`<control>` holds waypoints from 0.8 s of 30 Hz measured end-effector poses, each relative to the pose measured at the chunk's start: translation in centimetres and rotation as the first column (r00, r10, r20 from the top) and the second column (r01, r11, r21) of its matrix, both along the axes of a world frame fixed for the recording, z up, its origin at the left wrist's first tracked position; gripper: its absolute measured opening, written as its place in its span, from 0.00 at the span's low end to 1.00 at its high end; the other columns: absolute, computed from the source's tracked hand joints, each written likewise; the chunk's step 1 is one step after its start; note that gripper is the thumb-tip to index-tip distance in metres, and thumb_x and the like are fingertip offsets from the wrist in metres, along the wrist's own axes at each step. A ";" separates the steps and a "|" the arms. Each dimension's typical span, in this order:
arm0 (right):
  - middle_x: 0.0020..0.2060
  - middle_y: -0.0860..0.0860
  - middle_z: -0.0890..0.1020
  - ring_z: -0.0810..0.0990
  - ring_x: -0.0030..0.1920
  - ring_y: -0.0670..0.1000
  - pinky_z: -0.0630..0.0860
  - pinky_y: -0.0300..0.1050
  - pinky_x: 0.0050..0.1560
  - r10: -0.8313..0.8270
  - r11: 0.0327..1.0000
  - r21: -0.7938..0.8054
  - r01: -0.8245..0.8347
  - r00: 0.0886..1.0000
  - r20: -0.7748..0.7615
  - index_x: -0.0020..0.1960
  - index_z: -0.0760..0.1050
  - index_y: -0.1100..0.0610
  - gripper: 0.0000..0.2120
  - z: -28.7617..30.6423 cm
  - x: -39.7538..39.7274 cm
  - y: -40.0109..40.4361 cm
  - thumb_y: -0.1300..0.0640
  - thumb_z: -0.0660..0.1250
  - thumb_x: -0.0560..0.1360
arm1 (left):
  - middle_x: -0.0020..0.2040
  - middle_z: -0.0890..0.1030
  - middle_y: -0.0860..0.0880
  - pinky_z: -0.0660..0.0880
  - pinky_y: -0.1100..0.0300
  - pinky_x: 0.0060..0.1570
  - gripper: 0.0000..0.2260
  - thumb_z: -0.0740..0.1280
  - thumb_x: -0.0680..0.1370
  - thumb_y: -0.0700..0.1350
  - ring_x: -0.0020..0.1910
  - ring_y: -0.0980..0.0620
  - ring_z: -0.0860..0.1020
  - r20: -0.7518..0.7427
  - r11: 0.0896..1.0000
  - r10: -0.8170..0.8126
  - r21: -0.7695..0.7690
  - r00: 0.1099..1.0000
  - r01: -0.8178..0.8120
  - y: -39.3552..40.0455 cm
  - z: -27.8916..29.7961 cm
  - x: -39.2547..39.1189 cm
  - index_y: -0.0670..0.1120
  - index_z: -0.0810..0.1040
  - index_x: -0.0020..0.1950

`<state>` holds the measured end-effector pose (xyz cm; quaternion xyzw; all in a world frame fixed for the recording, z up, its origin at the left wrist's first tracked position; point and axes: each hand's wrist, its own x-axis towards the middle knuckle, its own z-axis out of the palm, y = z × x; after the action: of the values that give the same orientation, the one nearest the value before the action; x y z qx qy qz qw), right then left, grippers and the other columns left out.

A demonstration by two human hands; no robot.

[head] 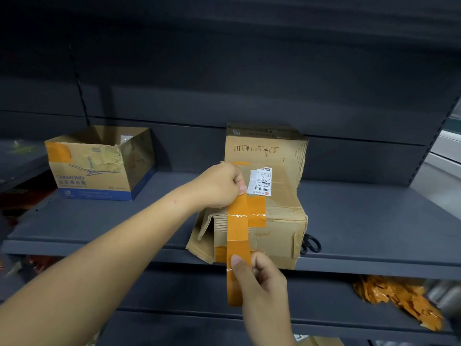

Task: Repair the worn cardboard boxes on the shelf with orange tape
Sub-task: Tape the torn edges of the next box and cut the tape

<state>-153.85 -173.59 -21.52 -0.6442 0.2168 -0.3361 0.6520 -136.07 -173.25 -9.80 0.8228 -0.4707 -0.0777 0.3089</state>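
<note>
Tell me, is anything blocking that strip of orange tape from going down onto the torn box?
Nothing visible does. The tape strip, held taut between the left hand and right hand, hangs right against the worn box, with only older tape patches beneath.

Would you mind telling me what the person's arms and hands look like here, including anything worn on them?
Both arms are bare as far as the view shows: no sleeves, gloves, watch, bracelets or rings can be seen. The left hand comes in on a long forearm from the lower left, with a tiny reddish spot near the wrist. The right hand comes up from the bottom edge; its fingers have short, unpainted nails.
</note>
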 end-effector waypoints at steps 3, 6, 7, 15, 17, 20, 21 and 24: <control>0.27 0.49 0.66 0.65 0.28 0.44 0.67 0.35 0.29 -0.021 1.000 -0.015 0.021 1.000 -0.015 0.32 0.65 0.55 0.19 -0.4 0.2 -0.3 0.50 0.70 0.76 | 0.44 0.78 0.57 0.68 0.65 0.38 0.05 0.68 0.80 0.44 0.44 0.58 0.76 0.080 1.000 -0.012 0.002 0.997 0.012 0.0 -0.7 0.0 0.51 0.79 0.44; 0.28 0.49 0.66 0.65 0.29 0.45 0.67 0.35 0.29 -0.026 0.999 -0.032 0.025 0.999 -0.020 0.32 0.63 0.56 0.21 -0.6 0.2 -0.5 0.49 0.70 0.75 | 0.47 0.73 0.58 0.71 0.61 0.44 0.04 0.71 0.77 0.49 0.47 0.56 0.74 0.211 0.998 -0.015 -0.053 0.977 0.027 0.5 -1.1 -0.2 0.53 0.77 0.47; 0.27 0.49 0.65 0.64 0.30 0.45 0.66 0.36 0.29 -0.023 0.999 -0.034 0.023 1.000 -0.020 0.31 0.63 0.55 0.21 -0.6 0.2 -0.5 0.49 0.70 0.75 | 0.47 0.71 0.59 0.72 0.59 0.46 0.08 0.73 0.76 0.51 0.47 0.57 0.73 0.249 0.997 -0.004 -0.076 0.968 0.024 0.7 -1.2 -0.2 0.54 0.75 0.50; 0.26 0.47 0.64 0.63 0.28 0.44 0.65 0.35 0.28 -0.014 0.999 -0.031 0.014 1.000 -0.023 0.29 0.62 0.51 0.23 -0.5 0.1 -0.4 0.53 0.70 0.77 | 0.49 0.80 0.59 0.70 0.58 0.56 0.10 0.72 0.75 0.56 0.53 0.58 0.72 0.442 0.955 -0.193 -0.119 0.876 0.271 3.7 -1.7 -0.8 0.53 0.86 0.51; 0.26 0.47 0.65 0.63 0.28 0.44 0.65 0.35 0.29 -0.015 0.999 -0.036 0.015 1.000 -0.007 0.29 0.62 0.52 0.23 -0.4 0.1 -0.4 0.51 0.70 0.77 | 0.53 0.81 0.59 0.70 0.60 0.57 0.14 0.73 0.74 0.56 0.55 0.57 0.73 0.465 0.950 -0.222 -0.093 0.857 0.297 4.3 -2.4 -0.8 0.52 0.85 0.57; 0.27 0.50 0.67 0.70 0.29 0.47 0.70 0.37 0.32 0.026 0.999 -0.023 -0.026 0.999 0.026 0.33 0.66 0.57 0.20 -0.6 -0.1 -0.2 0.46 0.68 0.74 | 0.56 0.81 0.58 0.72 0.59 0.58 0.16 0.72 0.75 0.55 0.56 0.54 0.75 0.508 0.955 -0.171 -0.124 0.844 0.268 4.7 -3.2 -0.8 0.50 0.84 0.60; 0.27 0.51 0.70 0.77 0.31 0.50 0.76 0.39 0.35 0.054 0.999 -0.004 -0.054 0.998 0.031 0.35 0.69 0.58 0.17 -0.7 -0.2 0.0 0.46 0.68 0.73 | 0.56 0.82 0.57 0.72 0.58 0.58 0.15 0.72 0.76 0.54 0.55 0.53 0.75 0.520 0.955 -0.153 -0.141 0.840 0.261 4.7 -3.4 -0.9 0.50 0.84 0.60; 0.29 0.53 0.80 0.86 0.37 0.54 0.83 0.47 0.43 0.083 0.996 0.011 -0.083 0.997 0.007 0.37 0.74 0.52 0.18 -1.0 -0.5 0.6 0.39 0.67 0.77 | 0.56 0.82 0.55 0.73 0.57 0.58 0.13 0.72 0.77 0.51 0.56 0.53 0.76 0.549 0.951 -0.125 -0.171 0.827 0.257 4.8 -4.1 -1.3 0.49 0.85 0.60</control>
<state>-154.31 -173.01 -22.49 -0.6480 0.1897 -0.3093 0.6696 -137.33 -168.46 -13.85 0.7174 -0.6239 0.1791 0.2530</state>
